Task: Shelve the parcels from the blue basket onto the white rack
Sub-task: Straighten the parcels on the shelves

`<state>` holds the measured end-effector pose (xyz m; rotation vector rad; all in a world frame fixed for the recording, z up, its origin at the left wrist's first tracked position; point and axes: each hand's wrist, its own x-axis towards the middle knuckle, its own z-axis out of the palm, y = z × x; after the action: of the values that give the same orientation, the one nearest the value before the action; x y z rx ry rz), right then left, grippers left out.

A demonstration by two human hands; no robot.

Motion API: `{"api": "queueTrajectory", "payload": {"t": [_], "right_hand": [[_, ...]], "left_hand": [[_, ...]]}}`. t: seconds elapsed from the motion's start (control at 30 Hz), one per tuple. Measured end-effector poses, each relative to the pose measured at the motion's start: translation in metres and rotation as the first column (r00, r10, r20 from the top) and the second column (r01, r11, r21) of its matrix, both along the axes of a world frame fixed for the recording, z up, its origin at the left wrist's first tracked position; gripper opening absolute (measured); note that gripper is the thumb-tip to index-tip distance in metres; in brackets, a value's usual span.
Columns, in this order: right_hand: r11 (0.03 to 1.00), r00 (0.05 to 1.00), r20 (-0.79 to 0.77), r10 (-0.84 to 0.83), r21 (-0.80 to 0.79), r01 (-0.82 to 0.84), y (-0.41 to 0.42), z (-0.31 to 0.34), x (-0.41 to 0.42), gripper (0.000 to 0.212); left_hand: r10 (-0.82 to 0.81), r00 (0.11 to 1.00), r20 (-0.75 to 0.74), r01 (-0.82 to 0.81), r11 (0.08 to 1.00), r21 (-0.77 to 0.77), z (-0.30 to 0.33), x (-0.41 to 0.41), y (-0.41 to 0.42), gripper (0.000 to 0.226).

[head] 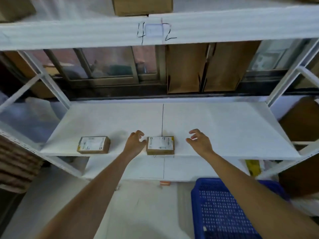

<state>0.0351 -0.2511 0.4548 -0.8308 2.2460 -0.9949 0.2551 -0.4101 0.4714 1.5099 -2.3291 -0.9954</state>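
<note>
Two small brown parcels with white labels lie on the middle shelf of the white rack (224, 128). One parcel (94, 145) sits near the front edge at the left. The other parcel (160, 145) sits at the front edge on a black centre line. My left hand (135, 144) hovers just left of this parcel with fingers spread, its fingertips right beside the parcel's edge. My right hand (200, 140) is open a short way to the parcel's right, apart from it. The blue basket (222, 209) stands at the lower right; no parcels show in its visible part.
The shelf above bears the handwritten marks 4 and 2 and holds a cardboard box (142, 5). Flat brown cardboard (203, 68) leans behind the rack at a window. A lower shelf (138, 168) lies beneath. Slanted rack braces stand at both sides.
</note>
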Motion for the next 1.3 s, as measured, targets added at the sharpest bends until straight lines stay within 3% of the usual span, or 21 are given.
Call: {"api": "queueTrajectory", "payload": {"t": [0.3, 0.5, 0.63, 0.93, 1.03, 1.13, 1.3], "right_hand": [[0.978, 1.000, -0.020, 0.017, 0.207, -0.012, -0.052, -0.086, 0.035, 0.051], [0.979, 1.000, 0.006, -0.015, 0.202, 0.013, -0.071, -0.119, 0.038, 0.040], [0.987, 0.999, -0.001, -0.043, 0.158, 0.042, -0.077, -0.129, 0.039, 0.035], [0.990, 0.999, 0.002, -0.033, 0.138, 0.032, -0.087, -0.131, 0.028, 0.035], [0.989, 1.000, 0.001, -0.009, 0.148, 0.009, -0.086, -0.129, 0.027, 0.038], [0.986, 0.993, -0.104, -0.061, 0.149, 0.076, -0.080, -0.120, 0.028, 0.044], [0.988, 0.964, -0.227, -0.142, 0.029, 0.153, -0.080, -0.092, 0.043, 0.030]], "left_hand": [[0.044, 0.992, 0.114, -0.064, 0.983, 0.173, -0.096, -0.003, -0.042, 0.041], [0.218, 0.976, -0.009, -0.200, 0.909, 0.366, -0.127, -0.014, -0.036, 0.034], [0.261, 0.964, -0.051, -0.227, 0.908, 0.351, -0.137, -0.017, -0.038, 0.007], [0.350, 0.925, -0.147, -0.268, 0.877, 0.398, -0.144, -0.029, -0.047, 0.020], [0.358, 0.920, -0.161, -0.270, 0.874, 0.405, -0.144, -0.030, -0.046, 0.003], [0.375, 0.912, -0.166, -0.283, 0.869, 0.405, -0.135, -0.023, -0.042, 0.026], [0.340, 0.919, -0.201, -0.286, 0.924, 0.253, -0.102, 0.014, -0.059, 0.017]]}}
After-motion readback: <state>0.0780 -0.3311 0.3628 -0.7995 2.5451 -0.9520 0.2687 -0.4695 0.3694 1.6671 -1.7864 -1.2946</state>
